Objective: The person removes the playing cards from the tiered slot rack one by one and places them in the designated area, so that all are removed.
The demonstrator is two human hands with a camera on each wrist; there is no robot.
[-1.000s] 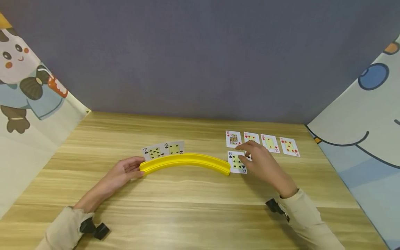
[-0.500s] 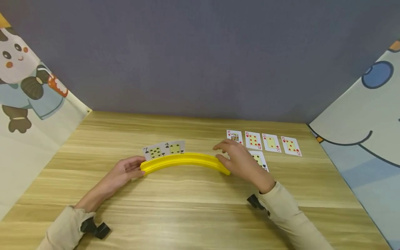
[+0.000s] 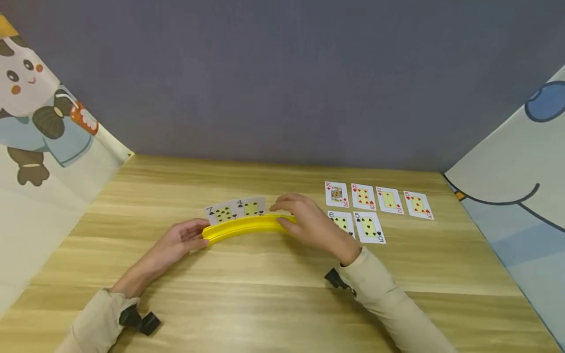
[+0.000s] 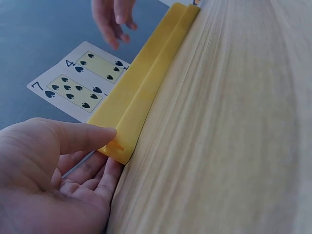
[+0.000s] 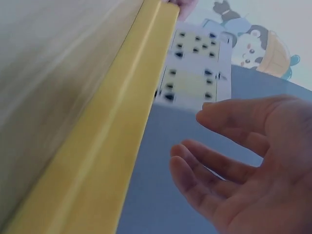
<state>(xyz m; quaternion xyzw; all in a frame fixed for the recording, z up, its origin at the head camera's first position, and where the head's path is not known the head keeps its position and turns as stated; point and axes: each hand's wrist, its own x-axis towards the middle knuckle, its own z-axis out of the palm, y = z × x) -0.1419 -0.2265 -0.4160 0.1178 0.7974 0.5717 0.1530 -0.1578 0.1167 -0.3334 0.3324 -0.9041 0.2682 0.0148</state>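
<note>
left hand (image 3: 178, 238) pinches the yellow rack (image 3: 243, 226), right hand (image 3: 311, 220) hangs half-open and empty, with two cards (image 3: 236, 211) in, six cards (image 3: 364, 198) left out.

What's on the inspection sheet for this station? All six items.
Surface: wood-grain table.
Job's things: yellow card holder, with 7 of spades and 4 of spades standing along its far side; four red cards above two spade cards, all lying flat.
Clutter: nothing seen.
Hands: left hand pinches the holder's left end; right hand holds nothing, over its right part in head view.
Cables: nothing seen.
Surroundings: grey wall, cartoon side panels.
</note>
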